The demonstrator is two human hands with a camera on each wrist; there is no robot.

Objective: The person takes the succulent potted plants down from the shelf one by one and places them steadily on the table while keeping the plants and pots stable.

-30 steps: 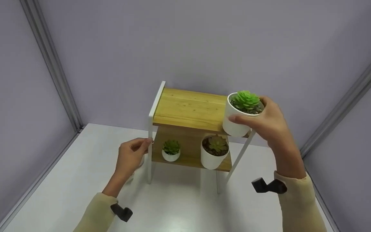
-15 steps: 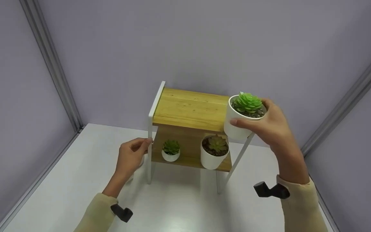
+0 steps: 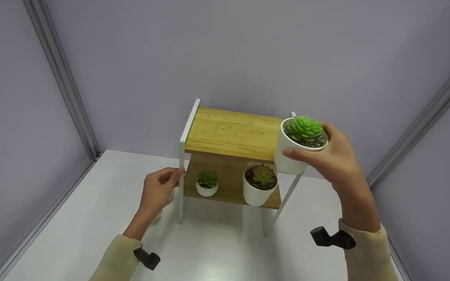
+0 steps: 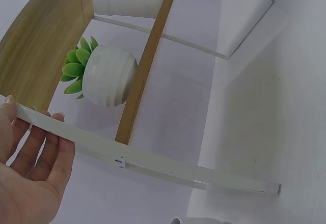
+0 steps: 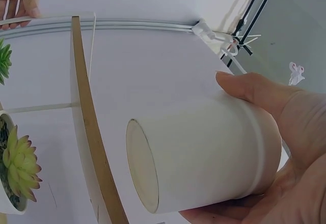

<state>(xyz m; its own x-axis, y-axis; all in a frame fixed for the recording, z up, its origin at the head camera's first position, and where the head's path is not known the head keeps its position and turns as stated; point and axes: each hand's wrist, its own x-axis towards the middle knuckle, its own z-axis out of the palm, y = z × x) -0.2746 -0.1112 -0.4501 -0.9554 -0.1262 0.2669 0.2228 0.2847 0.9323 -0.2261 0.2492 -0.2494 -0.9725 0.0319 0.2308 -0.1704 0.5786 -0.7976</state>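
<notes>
My right hand [image 3: 336,156] grips a white pot [image 3: 291,162] around its rim, thumb in front. A bright green succulent [image 3: 306,128] grows in it. In the right wrist view the pot's underside shows, with a gap between it and the top board. It hangs at the right front corner of the small wooden shelf unit [image 3: 233,130]. My left hand [image 3: 160,189] holds the unit's white left leg [image 4: 97,140], fingers curled behind it. On the lower board [image 3: 225,198] stand a small potted succulent [image 3: 207,183] and a larger pot with a brownish succulent [image 3: 258,191].
The shelf unit stands on a white table [image 3: 104,218] close to the back wall [image 3: 229,50]. Behind my left hand, small white objects [image 3: 158,216] are partly hidden. Metal rails [image 3: 59,74] line the side panels.
My right hand and the succulent pot have moved a little right and toward me, uncovering the top of the unit's right frame. My left hand stays in place.
</notes>
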